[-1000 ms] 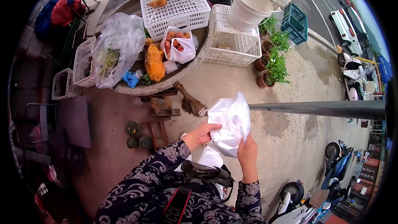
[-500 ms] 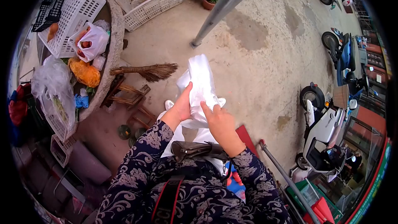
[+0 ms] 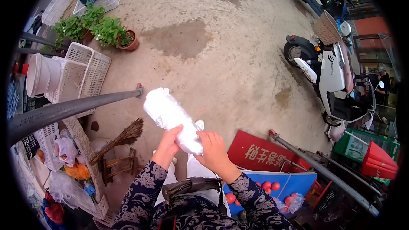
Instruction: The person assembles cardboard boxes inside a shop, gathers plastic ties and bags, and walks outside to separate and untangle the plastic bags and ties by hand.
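A long white bundle, which looks like folded or wrapped plastic bags [image 3: 168,113], is held out in front of my body, tilted up to the left. My left hand [image 3: 167,145] grips its lower left edge, the thumb lying on the upper side. At the near right end, my right hand [image 3: 212,147] has its fingers bent against the bundle. Glare washes out the white surface, so its folds and any contents are hard to make out. Below the hands hangs a dark pouch [image 3: 194,186] at my waist.
A grey metal pole [image 3: 85,104] crosses at left, near a straw broom [image 3: 128,136] and white crates [image 3: 96,74]. Potted plants [image 3: 128,40] stand beyond. To the right are a red sign [image 3: 255,149], a blue table [image 3: 294,183] with round red fruit, and a white scooter [image 3: 334,70].
My body has turned and stepped to the right, bringing the red sign and blue table into view. The bundle now tilts left and stays in both hands.
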Demonstrator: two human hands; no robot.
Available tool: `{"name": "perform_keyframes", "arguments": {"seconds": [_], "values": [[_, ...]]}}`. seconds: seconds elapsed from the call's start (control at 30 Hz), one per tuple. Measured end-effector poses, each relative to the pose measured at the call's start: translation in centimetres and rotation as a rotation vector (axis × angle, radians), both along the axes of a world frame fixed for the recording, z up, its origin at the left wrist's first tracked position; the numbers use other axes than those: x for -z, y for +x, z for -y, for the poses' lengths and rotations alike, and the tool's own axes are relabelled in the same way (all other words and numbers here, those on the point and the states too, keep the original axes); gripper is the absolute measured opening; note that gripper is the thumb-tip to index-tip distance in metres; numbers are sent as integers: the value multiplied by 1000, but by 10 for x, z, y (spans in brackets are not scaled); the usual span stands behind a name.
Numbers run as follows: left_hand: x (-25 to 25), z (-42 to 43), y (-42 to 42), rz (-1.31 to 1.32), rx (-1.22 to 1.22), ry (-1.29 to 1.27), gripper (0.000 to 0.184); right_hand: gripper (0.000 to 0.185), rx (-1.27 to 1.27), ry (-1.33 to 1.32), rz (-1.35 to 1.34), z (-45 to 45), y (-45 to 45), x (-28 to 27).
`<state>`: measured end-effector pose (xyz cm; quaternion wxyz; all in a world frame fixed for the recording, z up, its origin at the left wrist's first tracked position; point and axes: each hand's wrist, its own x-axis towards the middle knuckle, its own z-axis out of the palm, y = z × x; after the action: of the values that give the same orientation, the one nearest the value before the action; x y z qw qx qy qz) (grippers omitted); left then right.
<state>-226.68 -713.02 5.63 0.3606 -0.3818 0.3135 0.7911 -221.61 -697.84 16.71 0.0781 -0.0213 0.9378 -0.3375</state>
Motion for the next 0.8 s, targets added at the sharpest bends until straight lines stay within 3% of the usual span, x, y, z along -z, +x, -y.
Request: {"name": "perform_keyframes", "arguments": {"seconds": [0.1,0.23,0.5,0.57,0.67,0.8], "values": [[-21,-50,-30,33,-2,187,36,43,161,-184,-59,-70,-14,-2],[-54,-113,-53,0,75,219,36,37,92,-223,-143,-122,-24,-5],[-87,-184,-125,-205,-81,199,38,26,558,-337,-297,-161,-83,-9],[-92,-186,-157,-211,-130,242,38,29,572,-472,-359,-169,-122,-23],[-129,-193,-211,-285,-155,202,37,39,361,-654,-287,-187,-177,-50],[-147,-201,-281,-247,-111,333,38,38,266,-1030,50,-222,-240,-50]]}}
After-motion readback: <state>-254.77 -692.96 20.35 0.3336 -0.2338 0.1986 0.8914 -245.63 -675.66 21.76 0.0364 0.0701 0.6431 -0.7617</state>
